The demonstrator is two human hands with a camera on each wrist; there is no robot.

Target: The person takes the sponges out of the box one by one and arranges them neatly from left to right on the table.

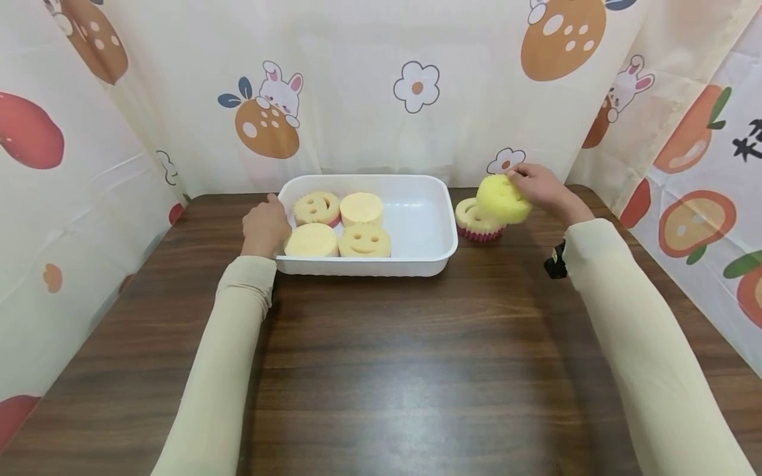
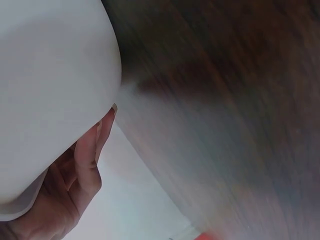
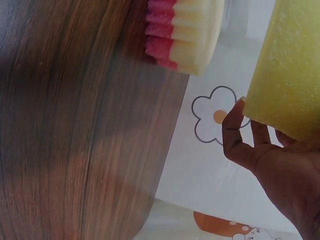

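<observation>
My left hand [image 1: 264,227] grips the left side of a white plastic tray [image 1: 369,266]; the left wrist view shows its fingers [image 2: 89,150] against the tray's wall. Pinched in my right hand [image 1: 540,190] is a round yellow scrub sponge [image 1: 497,198], tilted and raised off the table. Just below and left of it sits a cream smiley-face sponge [image 1: 467,215] with a ridged red lower edge, partly hidden in the head view. Inside the tray's left half lie two smiley sponges, one at the back [image 1: 315,209] and one in front [image 1: 364,241], and two plain round cream sponges [image 1: 362,209].
The tray's right half shows bare white bottom [image 1: 419,225]. Dark wood-grain tabletop [image 1: 393,363] extends in front. A printed curtain [image 1: 357,106] hangs right behind the table and along both sides. A small black device [image 1: 556,261] sits at my right wrist.
</observation>
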